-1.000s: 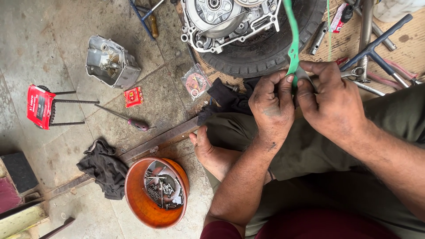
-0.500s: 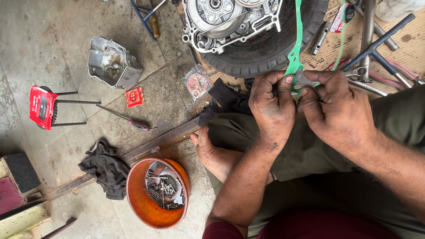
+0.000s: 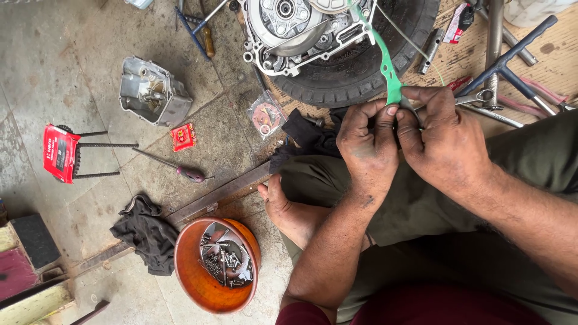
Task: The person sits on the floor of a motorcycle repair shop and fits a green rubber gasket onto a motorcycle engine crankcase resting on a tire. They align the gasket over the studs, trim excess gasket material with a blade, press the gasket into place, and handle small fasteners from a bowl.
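Note:
My left hand and my right hand meet over my lap and both pinch the lower end of a thin green gasket. The gasket rises from my fingers toward an open engine case that rests on a black tyre. Both hands are dirty, with fingers closed on the gasket strip. My bare foot lies on the concrete below my left forearm.
An orange bowl with several screws stands near my foot. A black rag, a screwdriver, an engine cover, a red package and a long metal bar lie on the concrete. T-handle wrenches lie at upper right.
The gasket's upper part has swung left, toward the engine case. Both hands stay closed on its lower end with small finger shifts.

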